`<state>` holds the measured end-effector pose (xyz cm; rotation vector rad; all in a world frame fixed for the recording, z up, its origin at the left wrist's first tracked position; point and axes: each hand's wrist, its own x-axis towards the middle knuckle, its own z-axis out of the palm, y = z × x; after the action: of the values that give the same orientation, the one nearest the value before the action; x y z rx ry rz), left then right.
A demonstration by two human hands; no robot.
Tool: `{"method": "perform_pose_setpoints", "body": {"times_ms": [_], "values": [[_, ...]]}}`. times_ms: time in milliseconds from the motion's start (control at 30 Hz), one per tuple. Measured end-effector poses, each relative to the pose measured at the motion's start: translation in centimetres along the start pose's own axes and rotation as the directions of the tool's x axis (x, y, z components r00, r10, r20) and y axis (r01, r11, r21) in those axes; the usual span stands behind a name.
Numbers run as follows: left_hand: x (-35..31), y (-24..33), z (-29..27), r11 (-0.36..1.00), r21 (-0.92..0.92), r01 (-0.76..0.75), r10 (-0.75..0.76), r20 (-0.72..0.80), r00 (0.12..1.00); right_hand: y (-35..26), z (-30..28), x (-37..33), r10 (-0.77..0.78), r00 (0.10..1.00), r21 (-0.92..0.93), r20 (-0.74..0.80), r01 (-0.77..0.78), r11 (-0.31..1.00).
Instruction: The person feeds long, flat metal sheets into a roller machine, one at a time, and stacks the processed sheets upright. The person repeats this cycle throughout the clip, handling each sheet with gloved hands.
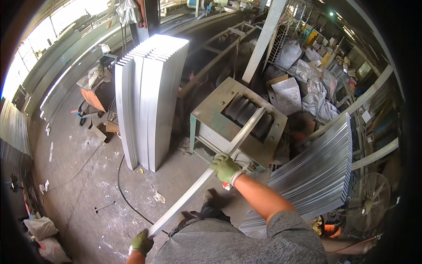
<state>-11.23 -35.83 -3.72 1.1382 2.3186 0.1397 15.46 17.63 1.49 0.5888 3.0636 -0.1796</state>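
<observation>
A long, straight silvery metal bar (pixel 189 196) runs diagonally across my front. My left hand (pixel 141 242), in a green work glove, is closed round its near lower end. Farther along, my right hand (pixel 224 167), gloved the same way, grips the bar near its middle. The bar's far end lies over the dark ribbed rollers (pixel 241 111) set in the top of a worn green-grey metal machine (pixel 211 101). Whether the bar touches the rollers, I cannot tell. The fingertips of both hands are partly hidden.
Tall stacks of silvery metal profiles (pixel 151 88) stand upright left of the machine. More profiles (pixel 307 171) lean at the right, near a fan (pixel 369 198). A dark cable (pixel 119 185) crosses the floor. An orange-brown box (pixel 93 99) sits at the left; plastic-wrapped piles (pixel 310 79) lie behind.
</observation>
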Motion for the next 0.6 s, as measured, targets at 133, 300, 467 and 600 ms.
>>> {"method": "perform_pose_setpoints", "body": {"times_ms": [133, 300, 467, 600], "values": [[4.9, 8.7, 0.7, 1.0, 0.002, 0.026, -0.026, 0.113, 0.993, 6.0, 0.7, 0.5, 0.166, 0.98, 0.026, -0.113, -0.164, 0.986], [11.0, 17.8, 0.1, 0.998, -0.031, 0.06, -0.051, 0.23, 0.972, 15.0, -2.0, 1.6, 0.217, 0.973, 0.432, -0.074, -0.165, 0.887], [16.2, 24.3, -0.9, 0.998, -0.056, -0.038, 0.051, 0.233, 0.971, 16.0, -1.7, 2.9, 0.413, 0.846, 0.417, -0.336, -0.26, 0.871], [17.2, 26.5, -2.2, 0.996, -0.067, -0.058, 0.073, 0.233, 0.97, 15.7, -0.6, 4.1, 0.356, 0.749, 0.135, -0.559, -0.342, 0.93]]}}
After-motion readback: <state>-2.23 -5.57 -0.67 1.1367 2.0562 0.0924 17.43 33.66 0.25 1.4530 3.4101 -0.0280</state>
